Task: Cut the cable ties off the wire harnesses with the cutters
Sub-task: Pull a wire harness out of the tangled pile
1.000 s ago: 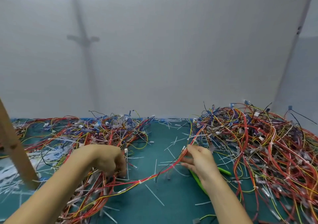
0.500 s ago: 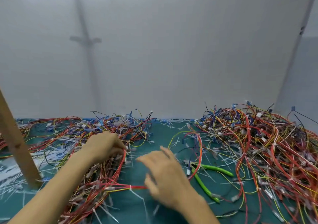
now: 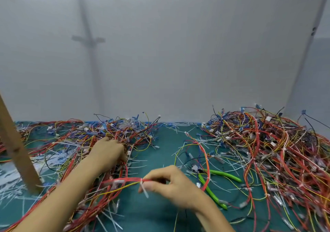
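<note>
A teal tabletop (image 3: 160,212) stands against a plain grey-white wall panel (image 3: 178,62). It carries two tangles of red, yellow, blue and black wire harnesses: a flatter left heap (image 3: 71,139) and a taller right heap (image 3: 267,151). A slanted wooden post (image 3: 16,153) stands in front of the left heap's outer edge. Cut white cable-tie scraps (image 3: 175,126) litter the strip between the heaps. One loose red-and-yellow harness (image 3: 203,151) loops across that strip and lies over the green-handled cutters (image 3: 210,191). The cutters rest flat on the tabletop just right of the right hand (image 3: 175,187), and neither hand touches them.

The right hand's grip is closed in a pinch, thumb and fingertips clamped on a thin red wire bundle (image 3: 128,179) right beside a white cable tie (image 3: 143,189) that wraps it and hangs down. The bundle runs left from there into the left heap. The left hand (image 3: 109,153) lies on that heap with its fingers buried among the wires, so I cannot tell whether its grip is closed on anything.
</note>
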